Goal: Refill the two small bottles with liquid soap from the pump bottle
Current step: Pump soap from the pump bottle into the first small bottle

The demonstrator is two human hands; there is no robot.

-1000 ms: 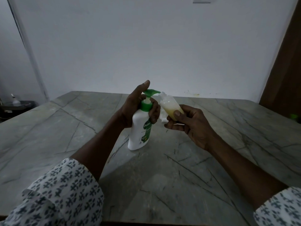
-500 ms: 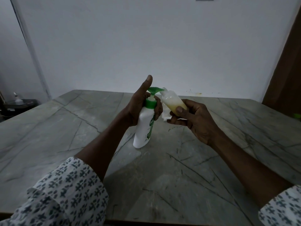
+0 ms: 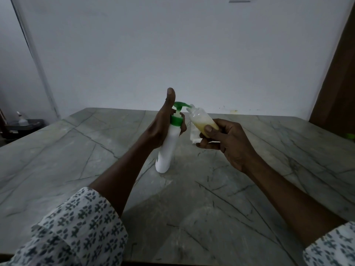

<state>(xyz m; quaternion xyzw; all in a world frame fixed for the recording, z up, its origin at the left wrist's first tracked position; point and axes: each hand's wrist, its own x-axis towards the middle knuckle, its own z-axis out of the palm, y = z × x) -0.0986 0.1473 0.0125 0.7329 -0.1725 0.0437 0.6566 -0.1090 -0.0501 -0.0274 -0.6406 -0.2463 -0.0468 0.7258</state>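
On a grey marble table (image 3: 57,160), our left hand (image 3: 163,129) grips the pump bottle (image 3: 169,148), thumb raised. Our right hand (image 3: 228,143) pinches a half-filled small bottle (image 3: 201,120) against the nozzle (image 3: 187,106); we should press slowly, mouth aligned.

Second small bottle (image 3: 194,134) mostly hidden behind right hand (image 3: 228,143); cap state unclear. Pump bottle (image 3: 168,148) label turned away, left hand (image 3: 163,129) covering upper body. Small bottle (image 3: 201,120) base hidden by fingers (image 3: 208,129). Far-left shelf items (image 3: 21,120) too dim. Sleeves (image 3: 76,231) cut by bottom edge.
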